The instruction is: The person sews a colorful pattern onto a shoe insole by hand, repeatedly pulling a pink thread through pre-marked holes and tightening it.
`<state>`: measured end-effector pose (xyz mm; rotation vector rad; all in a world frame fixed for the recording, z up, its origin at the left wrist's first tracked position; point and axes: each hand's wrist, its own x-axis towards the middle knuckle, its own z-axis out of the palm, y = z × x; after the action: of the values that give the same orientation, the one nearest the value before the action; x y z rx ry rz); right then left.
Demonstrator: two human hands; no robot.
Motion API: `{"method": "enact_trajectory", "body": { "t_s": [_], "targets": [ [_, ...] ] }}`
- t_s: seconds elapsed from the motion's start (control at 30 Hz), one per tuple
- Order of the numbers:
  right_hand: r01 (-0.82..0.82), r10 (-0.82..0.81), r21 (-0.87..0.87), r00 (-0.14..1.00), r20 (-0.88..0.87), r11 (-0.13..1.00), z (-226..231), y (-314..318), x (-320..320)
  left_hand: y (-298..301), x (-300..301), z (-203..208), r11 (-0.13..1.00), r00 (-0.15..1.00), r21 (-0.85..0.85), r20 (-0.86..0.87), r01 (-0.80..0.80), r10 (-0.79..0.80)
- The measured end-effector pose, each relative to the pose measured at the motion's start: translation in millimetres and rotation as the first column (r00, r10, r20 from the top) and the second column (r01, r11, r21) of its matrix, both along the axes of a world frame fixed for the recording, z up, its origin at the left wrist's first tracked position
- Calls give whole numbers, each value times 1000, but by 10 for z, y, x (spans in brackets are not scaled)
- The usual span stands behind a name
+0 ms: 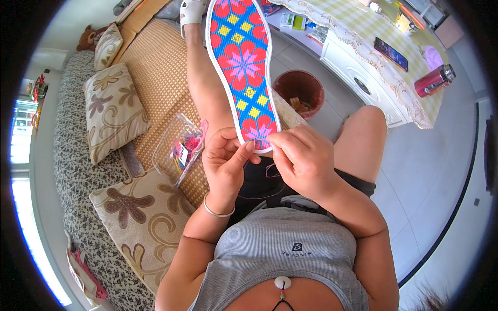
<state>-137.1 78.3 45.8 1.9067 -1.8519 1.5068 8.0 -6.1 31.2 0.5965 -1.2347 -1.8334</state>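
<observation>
"What is closest to me?"

"Your grey top (282,241), with a pale pendant (282,282) above its neckline; then a bangle (218,213) round your left wrist."

"And my fingers?"

"Your left hand (224,161) is closed on the heel end of an embroidered insole (245,67), thumb on the patterned face, other fingers curled behind; your right hand (305,158) has thumb and forefinger pinched together at the heel's right edge, the rest folded in; whether a needle sits in that pinch, you cannot tell from here; a thin thread (266,169) hangs in a loop just below."

"Where does the insole lie?"

"Raised in front of you above your lap, heel toward you, toe running out past the top of the view; it shows red and pink flowers on blue, yellow diamonds between, a white rim."

"And beyond?"

"To your left, a flowered cushion (136,207), then a clear plastic box (164,150) holding tangled coloured threads (191,145), on a woven mat (150,57); to your right, a reddish bin (308,85); past it a table (358,28) in a checked cloth, bearing a phone (391,54) and a red flask (431,83); at the far left, a brown teddy bear (90,38)."
</observation>
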Motion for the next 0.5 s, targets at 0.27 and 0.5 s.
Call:
{"method": "enact_trajectory", "body": {
  "t_s": [0.27, 0.5],
  "targets": [
    [11, -8, 39, 997, -75, 999, 33, 6, 25, 35, 15, 31, 998, 998, -54, 52, -14, 16],
    [24, -11, 52, 971, -240, 998, 44, 23, 70, 116, 26, -4, 903, 962, -427, 220, -53, 161]
  ]
}}
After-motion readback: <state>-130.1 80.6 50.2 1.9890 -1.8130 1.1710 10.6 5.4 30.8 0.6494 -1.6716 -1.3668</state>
